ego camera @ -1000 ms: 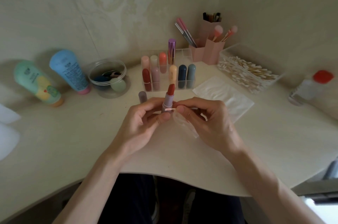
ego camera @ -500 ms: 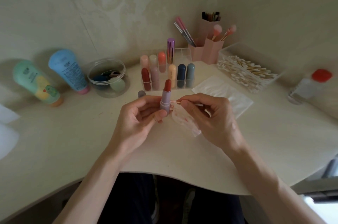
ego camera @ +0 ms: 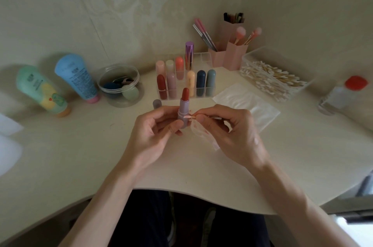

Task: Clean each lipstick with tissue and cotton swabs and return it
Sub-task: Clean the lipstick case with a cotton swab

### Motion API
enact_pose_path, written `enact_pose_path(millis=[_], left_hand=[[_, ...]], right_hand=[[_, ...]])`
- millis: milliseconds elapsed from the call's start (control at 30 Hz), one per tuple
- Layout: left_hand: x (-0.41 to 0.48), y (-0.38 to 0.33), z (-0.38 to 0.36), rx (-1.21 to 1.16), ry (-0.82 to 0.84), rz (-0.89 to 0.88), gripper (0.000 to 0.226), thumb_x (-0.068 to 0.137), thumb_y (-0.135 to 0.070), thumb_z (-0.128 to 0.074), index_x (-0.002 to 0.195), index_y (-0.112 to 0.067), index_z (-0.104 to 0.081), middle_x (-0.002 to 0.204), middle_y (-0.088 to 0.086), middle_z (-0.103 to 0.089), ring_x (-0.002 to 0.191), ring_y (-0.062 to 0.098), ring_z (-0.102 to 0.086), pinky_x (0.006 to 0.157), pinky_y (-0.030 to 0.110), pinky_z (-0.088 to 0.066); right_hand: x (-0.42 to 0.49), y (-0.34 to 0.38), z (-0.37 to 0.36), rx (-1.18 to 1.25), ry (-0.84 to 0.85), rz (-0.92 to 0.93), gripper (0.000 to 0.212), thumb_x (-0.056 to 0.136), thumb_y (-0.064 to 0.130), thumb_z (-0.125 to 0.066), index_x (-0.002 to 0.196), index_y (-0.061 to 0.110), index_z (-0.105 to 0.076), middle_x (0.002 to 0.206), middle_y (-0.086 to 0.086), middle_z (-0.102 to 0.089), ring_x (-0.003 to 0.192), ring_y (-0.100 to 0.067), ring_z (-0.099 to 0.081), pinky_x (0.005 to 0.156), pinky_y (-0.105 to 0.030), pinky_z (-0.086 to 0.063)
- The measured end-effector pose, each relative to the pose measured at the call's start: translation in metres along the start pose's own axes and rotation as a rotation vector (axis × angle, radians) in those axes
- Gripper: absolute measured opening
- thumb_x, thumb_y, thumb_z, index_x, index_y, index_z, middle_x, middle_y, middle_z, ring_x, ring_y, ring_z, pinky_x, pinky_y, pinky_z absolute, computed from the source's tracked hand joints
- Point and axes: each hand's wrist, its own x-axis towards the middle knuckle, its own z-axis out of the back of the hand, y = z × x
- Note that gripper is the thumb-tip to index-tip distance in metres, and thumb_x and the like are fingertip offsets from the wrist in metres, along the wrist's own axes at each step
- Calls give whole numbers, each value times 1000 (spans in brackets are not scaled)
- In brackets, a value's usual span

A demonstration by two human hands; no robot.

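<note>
Over the pale table [ego camera: 80, 146], the left grip [ego camera: 153, 129] holds the uncapped lipstick [ego camera: 184, 105] upright. The right grip [ego camera: 232, 131] pinches a cotton swab [ego camera: 193, 116] to its tube, tissue [ego camera: 201, 131] beneath. Cleaning looks midway; capping and return to the far rack [ego camera: 203, 58] remain.

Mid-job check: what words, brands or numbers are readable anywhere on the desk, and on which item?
No text can be read outright.
Blue tube: rows of dark print, too blurred to read.
Green tube: a dark logo and a cactus picture, lettering too blurred to read.
Lipstick in the left hand and cotton swab in the right hand: no print shows.
Bottle with red cap: no legible label.
</note>
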Motion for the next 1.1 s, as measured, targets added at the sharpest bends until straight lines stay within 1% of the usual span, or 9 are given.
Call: enact_pose_path(millis=[233, 367, 500, 600, 700, 767, 867, 967, 1100], left_hand=[[0, 1, 0, 29, 36, -15, 24, 97, 8, -60, 115, -2, -72, 102, 5, -80, 92, 16, -75, 75, 24, -58], [-2, 0, -1, 26, 63, 6, 25, 93, 6, -65, 114, -6, -73, 99, 5, -80, 89, 15, -74, 70, 23, -56], [2, -6, -3, -49, 15, 34, 28, 84, -5, -73, 113, -8, -72, 99, 3, -80, 86, 14, -74, 64, 23, -56], [10, -10, -9, -68, 4, 29, 37, 81, -8, -75, 118, -10, -69, 102, 4, -80, 92, 18, -76, 68, 23, -57], [24, -14, -17, -15, -14, 12, 30, 87, -5, -76, 116, -9, -72, 104, 4, -80, 97, 18, -76, 79, 22, -57], [34, -15, -23, 48, -41, -20, 26, 88, -8, -79, 113, -17, -74, 104, -2, -79, 100, 13, -74, 86, 27, -56], [46, -12, -33, 147, -83, -45, 24, 88, -12, -81, 107, -26, -75, 98, -4, -77, 90, 10, -69, 84, 33, -54], [55, -6, -41, 238, -108, -66, 26, 84, -10, -84, 104, -24, -75, 94, -10, -77, 83, 6, -68, 81, 27, -53], [63, 0, -46, 367, -121, -45, 30, 82, -16, -87, 95, -37, -69, 89, -21, -74, 82, -7, -68, 75, 6, -47]], right_hand=[[1, -1, 3, -10, -47, -34, 12, 97, 8, -73, 104, 12, -82, 95, 10, -80, 87, -14, -74, 74, -24, -56], [2, 0, 3, -17, -68, -46, 12, 97, 8, -73, 103, 13, -82, 94, 11, -80, 86, -9, -74, 73, -15, -51], [6, 0, 11, 60, -166, -120, 14, 97, 9, -72, 99, 20, -82, 89, 11, -80, 83, -10, -74, 72, -23, -56], [10, -6, 18, 44, -282, -210, 15, 98, 12, -73, 95, 23, -82, 86, 14, -79, 78, -8, -72, 70, -17, -53], [11, -10, 21, 43, -355, -278, 12, 98, 14, -73, 95, 20, -83, 83, 14, -78, 73, -3, -68, 66, -12, -48], [12, -11, 22, 41, -382, -290, 12, 98, 14, -73, 95, 20, -83, 84, 15, -78, 74, 0, -68, 67, -10, -47], [12, -13, 24, 46, -409, -307, 10, 97, 16, -74, 95, 19, -83, 84, 16, -78, 74, 3, -67, 67, -9, -45], [12, -14, 25, 43, -418, -294, 12, 97, 16, -74, 92, 23, -82, 85, 19, -78, 78, 2, -70, 70, -10, -46], [13, -13, 27, 26, -422, -300, 15, 97, 18, -74, 89, 29, -80, 85, 22, -77, 81, 1, -71, 70, -10, -47]])
